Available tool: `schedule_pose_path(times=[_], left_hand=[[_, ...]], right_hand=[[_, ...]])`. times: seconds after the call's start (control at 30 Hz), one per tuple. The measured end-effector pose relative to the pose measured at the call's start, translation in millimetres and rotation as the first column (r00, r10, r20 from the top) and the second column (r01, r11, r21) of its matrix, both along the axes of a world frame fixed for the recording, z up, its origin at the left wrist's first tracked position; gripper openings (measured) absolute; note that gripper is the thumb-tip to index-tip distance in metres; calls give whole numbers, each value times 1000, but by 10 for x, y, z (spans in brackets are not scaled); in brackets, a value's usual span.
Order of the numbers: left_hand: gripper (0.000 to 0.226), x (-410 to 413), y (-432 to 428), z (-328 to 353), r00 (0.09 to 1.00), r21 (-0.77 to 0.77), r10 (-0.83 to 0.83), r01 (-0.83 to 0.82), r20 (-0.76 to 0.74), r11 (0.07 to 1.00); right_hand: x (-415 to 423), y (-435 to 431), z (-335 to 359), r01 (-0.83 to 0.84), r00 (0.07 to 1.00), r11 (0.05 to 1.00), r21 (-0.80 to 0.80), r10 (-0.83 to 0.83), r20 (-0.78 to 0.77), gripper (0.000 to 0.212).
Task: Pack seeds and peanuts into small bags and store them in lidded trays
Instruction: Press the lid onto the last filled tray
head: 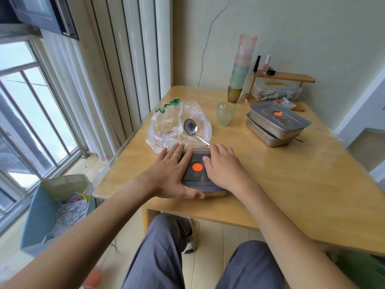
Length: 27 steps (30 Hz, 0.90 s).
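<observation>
Fingers (177, 152) of left hand (173, 172) and right hand (224, 168) press flat on the lid (195, 178), apparently seating it onto the tray (216, 193).

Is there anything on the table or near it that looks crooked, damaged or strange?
Two things. At the right, the upper tray sits turned on the lower tray, so their edges do not line up. A long crack runs down the wall. Nothing looks spilled.
</observation>
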<state>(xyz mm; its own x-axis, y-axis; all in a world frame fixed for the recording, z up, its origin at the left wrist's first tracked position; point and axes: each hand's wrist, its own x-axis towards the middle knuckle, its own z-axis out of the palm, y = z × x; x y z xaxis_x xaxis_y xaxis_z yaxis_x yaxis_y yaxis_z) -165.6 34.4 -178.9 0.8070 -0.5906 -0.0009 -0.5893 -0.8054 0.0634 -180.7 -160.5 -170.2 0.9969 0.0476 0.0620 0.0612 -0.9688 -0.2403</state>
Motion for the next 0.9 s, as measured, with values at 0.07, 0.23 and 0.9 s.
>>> schedule_pose_path(times=[0.07,0.23,0.9], left_hand=[[141,-13,8,-28,998,-12,2,-3,-62,1000],[105,-17,-63,-52,994,-115,75,-84,-78,990],[108,-168,-131,-159,932,-500,336,-356,-133,789]], right_hand=[[-45,45,-77,5,999,999,-33,-4,45,45],[-72,49,-152,31,997,995,-94,-24,77,63],[-259,53,-202,246,945,845,476,-318,76,65]])
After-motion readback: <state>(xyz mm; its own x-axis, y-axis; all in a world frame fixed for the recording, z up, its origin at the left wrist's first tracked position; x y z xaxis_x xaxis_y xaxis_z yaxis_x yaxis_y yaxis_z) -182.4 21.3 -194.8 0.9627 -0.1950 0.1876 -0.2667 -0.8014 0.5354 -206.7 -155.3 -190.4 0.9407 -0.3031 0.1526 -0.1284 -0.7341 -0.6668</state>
